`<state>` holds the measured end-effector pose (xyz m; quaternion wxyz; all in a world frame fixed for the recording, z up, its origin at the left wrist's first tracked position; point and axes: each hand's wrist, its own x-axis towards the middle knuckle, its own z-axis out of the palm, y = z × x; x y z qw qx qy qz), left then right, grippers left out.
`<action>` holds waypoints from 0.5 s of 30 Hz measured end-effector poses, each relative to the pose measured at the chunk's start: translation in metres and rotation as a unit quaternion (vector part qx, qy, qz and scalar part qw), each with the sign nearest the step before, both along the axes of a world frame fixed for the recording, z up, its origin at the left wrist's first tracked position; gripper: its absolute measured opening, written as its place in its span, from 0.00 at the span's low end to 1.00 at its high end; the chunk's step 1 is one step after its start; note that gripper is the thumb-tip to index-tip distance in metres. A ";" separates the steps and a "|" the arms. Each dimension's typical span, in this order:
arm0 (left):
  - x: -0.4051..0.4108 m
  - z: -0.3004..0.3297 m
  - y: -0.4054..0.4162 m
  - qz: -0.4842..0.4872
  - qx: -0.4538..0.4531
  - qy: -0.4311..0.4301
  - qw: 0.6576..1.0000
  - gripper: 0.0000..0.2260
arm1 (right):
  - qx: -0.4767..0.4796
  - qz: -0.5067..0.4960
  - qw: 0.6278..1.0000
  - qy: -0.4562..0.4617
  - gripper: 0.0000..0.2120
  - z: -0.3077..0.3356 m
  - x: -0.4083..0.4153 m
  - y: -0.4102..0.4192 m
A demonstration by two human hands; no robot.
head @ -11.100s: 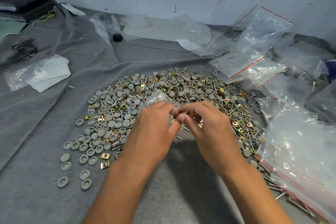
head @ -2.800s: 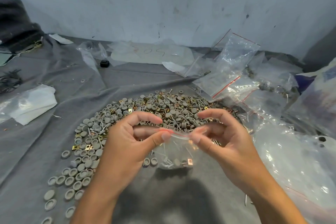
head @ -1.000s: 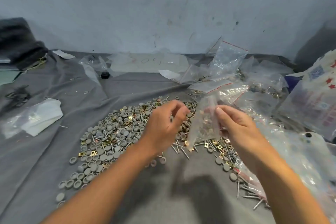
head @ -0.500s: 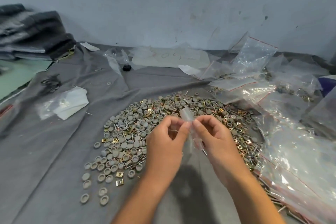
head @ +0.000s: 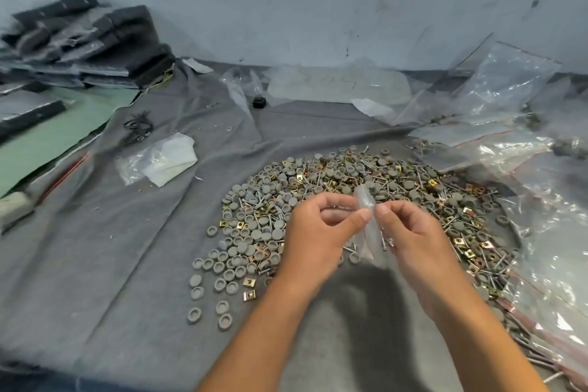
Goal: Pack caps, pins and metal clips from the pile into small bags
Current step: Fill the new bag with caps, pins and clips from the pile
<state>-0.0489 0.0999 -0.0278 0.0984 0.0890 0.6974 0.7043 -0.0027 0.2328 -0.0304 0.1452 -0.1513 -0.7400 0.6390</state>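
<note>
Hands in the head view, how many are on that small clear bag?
2: the left hand pinches the small clear bag from its left side, the right hand from its right, above the pile.

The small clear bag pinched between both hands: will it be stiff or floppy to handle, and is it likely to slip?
The small clear bag probably handles floppy: it hangs limp below the left hand and right hand. Likely light, since two fingertip pinches hold it up. The glossy film may be slippery.
</note>
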 end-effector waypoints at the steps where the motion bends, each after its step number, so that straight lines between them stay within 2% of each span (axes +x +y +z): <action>1: 0.003 -0.003 0.000 0.008 0.018 -0.014 1.000 0.09 | 0.009 0.007 1.000 -0.001 0.08 0.000 0.000 0.000; 5: 0.018 -0.013 0.000 0.035 0.057 -0.044 0.997 0.04 | 0.001 0.032 0.999 -0.020 0.10 0.001 0.004 0.001; 7: 0.021 -0.016 0.000 0.038 0.029 -0.052 0.998 0.02 | -0.043 0.024 0.998 -0.040 0.12 0.004 0.005 0.006; 9: 0.016 -0.015 0.001 0.048 -0.084 0.004 0.995 0.03 | -0.109 0.027 0.992 -0.059 0.12 0.009 0.006 0.010; 11: 0.005 -0.008 0.002 0.066 -0.197 0.114 0.971 0.04 | -0.160 0.048 0.984 -0.064 0.10 0.013 0.009 0.010; 13: -0.008 0.001 0.001 0.094 -0.234 0.185 0.950 0.05 | -0.151 0.082 0.983 -0.057 0.10 0.013 0.011 0.007; 15: -0.019 0.006 -0.010 0.146 -0.215 0.212 0.942 0.05 | -0.064 0.111 0.990 -0.051 0.12 0.012 0.013 0.001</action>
